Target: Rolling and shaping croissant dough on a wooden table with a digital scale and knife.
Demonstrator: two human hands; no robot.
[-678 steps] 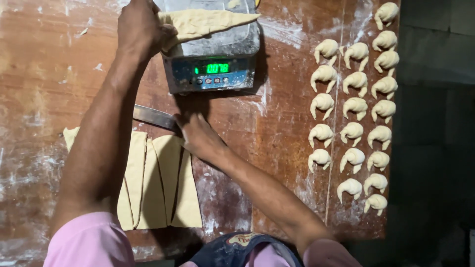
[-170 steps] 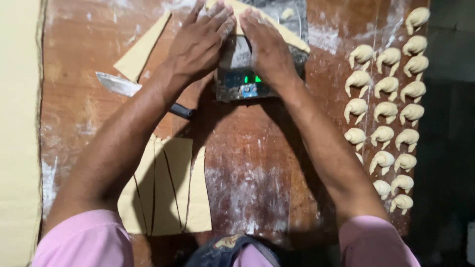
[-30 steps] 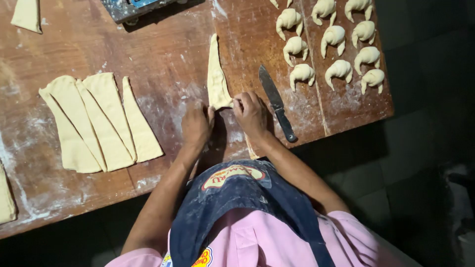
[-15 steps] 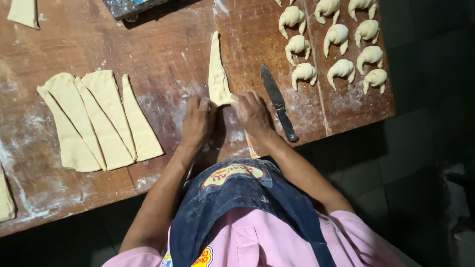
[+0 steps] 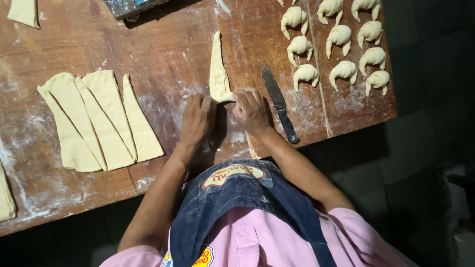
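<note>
A long dough triangle point(image 5: 217, 69) is laid on the floured wooden surface point(image 5: 163, 44), its tip pointing toward the far edge and its wide end lying between the two hands close to the near edge. The left hand point(image 5: 197, 121) and the right hand point(image 5: 251, 110) are pressed on that wide end with fingers curled over it, and only a small first fold seems to be turned up; most of the triangle is still flat, so this piece is judged barely begun. Ten rolled crescents point(image 5: 341, 42) are seen set out in rows toward the far right corner, and these are finished. Four cut triangles point(image 5: 99, 118) are left unrolled toward the left edge, with further dough scraps at the left edge and far left corner. A knife point(image 5: 279, 104) is laid just beside the right hand, untouched.
</note>
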